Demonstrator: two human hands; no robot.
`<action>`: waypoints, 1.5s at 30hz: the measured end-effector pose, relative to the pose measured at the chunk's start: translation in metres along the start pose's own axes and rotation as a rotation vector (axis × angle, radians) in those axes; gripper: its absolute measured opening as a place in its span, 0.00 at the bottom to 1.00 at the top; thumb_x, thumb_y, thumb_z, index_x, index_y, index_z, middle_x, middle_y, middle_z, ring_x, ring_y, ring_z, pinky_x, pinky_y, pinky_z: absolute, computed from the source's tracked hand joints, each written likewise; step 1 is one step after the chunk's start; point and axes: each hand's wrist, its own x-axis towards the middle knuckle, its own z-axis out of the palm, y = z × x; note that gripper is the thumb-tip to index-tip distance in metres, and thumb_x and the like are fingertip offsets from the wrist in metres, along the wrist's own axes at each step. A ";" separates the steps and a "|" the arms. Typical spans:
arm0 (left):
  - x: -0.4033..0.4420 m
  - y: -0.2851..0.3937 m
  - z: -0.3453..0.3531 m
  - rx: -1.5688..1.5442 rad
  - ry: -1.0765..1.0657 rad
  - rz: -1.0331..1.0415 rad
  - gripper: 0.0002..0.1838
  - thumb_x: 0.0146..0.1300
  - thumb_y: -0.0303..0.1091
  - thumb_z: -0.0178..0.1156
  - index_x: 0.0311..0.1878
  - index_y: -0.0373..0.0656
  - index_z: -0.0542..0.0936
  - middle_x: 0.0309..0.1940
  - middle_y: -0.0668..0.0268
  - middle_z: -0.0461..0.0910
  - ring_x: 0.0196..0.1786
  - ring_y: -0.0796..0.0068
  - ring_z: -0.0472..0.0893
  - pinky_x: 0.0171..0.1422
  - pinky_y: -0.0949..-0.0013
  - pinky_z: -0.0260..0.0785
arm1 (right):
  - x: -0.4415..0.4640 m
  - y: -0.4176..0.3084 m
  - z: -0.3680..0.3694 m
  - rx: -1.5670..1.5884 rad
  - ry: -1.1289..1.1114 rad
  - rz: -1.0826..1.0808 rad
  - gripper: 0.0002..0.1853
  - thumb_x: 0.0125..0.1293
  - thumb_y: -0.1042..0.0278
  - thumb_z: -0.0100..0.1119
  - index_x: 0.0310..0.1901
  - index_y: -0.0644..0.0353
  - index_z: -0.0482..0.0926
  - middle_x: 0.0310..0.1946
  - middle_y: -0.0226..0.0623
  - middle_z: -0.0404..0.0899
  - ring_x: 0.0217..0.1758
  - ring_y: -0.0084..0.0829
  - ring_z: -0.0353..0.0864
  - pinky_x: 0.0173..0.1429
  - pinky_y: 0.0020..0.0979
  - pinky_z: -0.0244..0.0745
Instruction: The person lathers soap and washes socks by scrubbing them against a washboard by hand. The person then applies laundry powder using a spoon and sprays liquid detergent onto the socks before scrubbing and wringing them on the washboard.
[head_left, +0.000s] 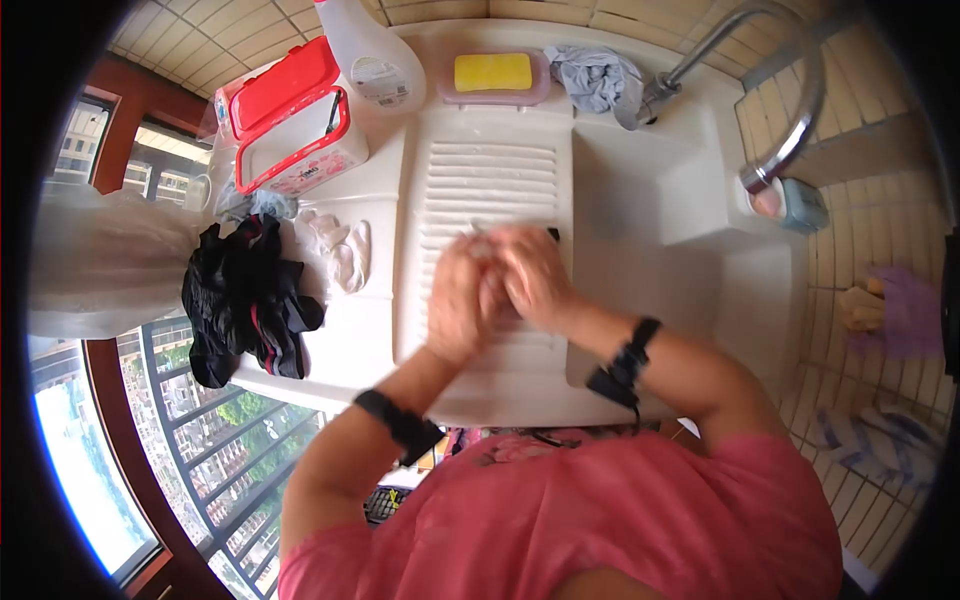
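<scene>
Over the ridged washboard [490,180] of the white laundry sink, my two hands are pressed together, smeared by motion. My left hand [460,300] is closed, its fingers meeting those of my right hand [540,280], which is curled too. Whatever lies between them is hidden; only a small dark piece [553,235] shows beside the right knuckles. Left of the board, on the white ledge, are crumpled black clothing [245,295] with red stripes and a thin whitish cloth [340,250].
At the back stand an open red-lidded tub [300,165], a white bottle [380,75], a yellow sponge [492,72] in a tray and a bunched grey cloth [597,80]. The curved faucet [800,130] arches over the basin [650,290] at right. A bluish container [800,205] sits beyond.
</scene>
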 end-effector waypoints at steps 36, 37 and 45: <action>-0.006 0.001 0.012 0.216 0.051 0.038 0.18 0.71 0.31 0.55 0.61 0.36 0.74 0.61 0.47 0.77 0.64 0.39 0.75 0.75 0.43 0.59 | 0.012 -0.013 -0.009 -0.043 -0.011 0.053 0.05 0.63 0.66 0.61 0.36 0.56 0.78 0.41 0.44 0.80 0.49 0.47 0.76 0.54 0.50 0.68; 0.018 -0.017 0.022 0.223 0.117 -0.013 0.18 0.71 0.31 0.56 0.61 0.36 0.74 0.61 0.48 0.77 0.63 0.41 0.75 0.74 0.42 0.59 | 0.033 0.006 0.004 -0.143 -0.030 0.112 0.05 0.65 0.65 0.58 0.36 0.55 0.78 0.40 0.43 0.80 0.49 0.46 0.76 0.52 0.50 0.67; 0.091 -0.038 0.025 0.390 0.012 -0.221 0.23 0.76 0.46 0.49 0.57 0.35 0.77 0.66 0.45 0.73 0.70 0.42 0.69 0.74 0.45 0.57 | 0.079 0.036 0.011 -0.203 0.066 0.077 0.06 0.66 0.65 0.55 0.39 0.56 0.78 0.39 0.40 0.79 0.45 0.47 0.76 0.49 0.48 0.67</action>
